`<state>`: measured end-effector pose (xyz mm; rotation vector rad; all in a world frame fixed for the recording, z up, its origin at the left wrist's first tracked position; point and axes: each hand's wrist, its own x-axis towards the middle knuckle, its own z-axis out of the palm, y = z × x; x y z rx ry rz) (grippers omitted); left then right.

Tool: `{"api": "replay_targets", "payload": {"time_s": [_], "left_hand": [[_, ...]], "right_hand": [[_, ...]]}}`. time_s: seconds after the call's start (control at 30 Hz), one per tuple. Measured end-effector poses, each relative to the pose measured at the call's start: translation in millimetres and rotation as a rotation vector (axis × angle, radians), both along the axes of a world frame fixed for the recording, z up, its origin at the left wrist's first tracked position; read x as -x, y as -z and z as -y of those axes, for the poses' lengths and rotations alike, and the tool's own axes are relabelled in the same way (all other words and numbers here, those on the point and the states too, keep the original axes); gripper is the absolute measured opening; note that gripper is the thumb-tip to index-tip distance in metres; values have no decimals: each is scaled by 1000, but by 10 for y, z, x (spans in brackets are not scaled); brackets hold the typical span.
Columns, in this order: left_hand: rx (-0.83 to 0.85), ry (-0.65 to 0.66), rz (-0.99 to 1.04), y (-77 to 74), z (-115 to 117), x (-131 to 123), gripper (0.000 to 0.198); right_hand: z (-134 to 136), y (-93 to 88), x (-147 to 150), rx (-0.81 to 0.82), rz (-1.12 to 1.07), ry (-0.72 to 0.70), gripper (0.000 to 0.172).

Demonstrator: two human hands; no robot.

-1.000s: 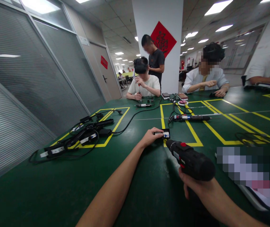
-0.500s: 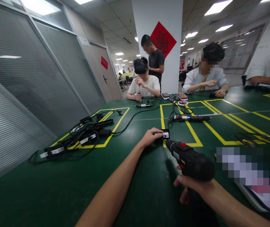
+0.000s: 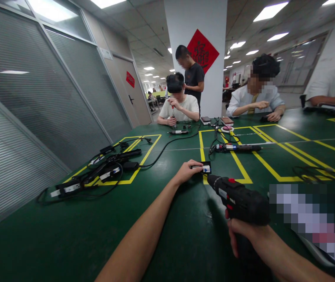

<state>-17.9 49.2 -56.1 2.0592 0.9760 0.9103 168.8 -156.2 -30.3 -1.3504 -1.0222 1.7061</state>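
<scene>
A black cordless drill (image 3: 240,199) with red parts is in my right hand (image 3: 243,233), whose fingers wrap round its grip. The drill's chuck points forward and left, close to a small black box (image 3: 206,168) with white and blue pieces inside. My left hand (image 3: 189,170) rests on the left part of this box, its fingers together on it. Whether the drill's tip touches the box cannot be made out.
Black devices with cables (image 3: 105,168) lie at the left on the green table (image 3: 76,231). A soldering-iron-like tool (image 3: 238,147) lies beyond the box. Two seated people and a standing person are across the table, another person at far right.
The fingers of my right hand have closed round the drill's grip, and the drill has shifted slightly right. My left hand stays at the box.
</scene>
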Motion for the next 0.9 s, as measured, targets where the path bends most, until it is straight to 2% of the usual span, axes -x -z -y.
{"api": "replay_targets", "payload": {"time_s": [0.2,0.47,0.67,0.9], "left_hand": [[2,-12,1,28,-15,-2,32],[18,-14,13,10,7,2,31],[34,-32,7,-18,22,-6,30],[28,-20,26,17,-8,-5,31]], "right_hand": [[-78,96,-27,60,-17,-45,23],[-10,-42,-33,-22,-40,-30,19],[8,-90,-38,-22,38,-21,16],[77,-285,-16,-20,64,21,12]]}}
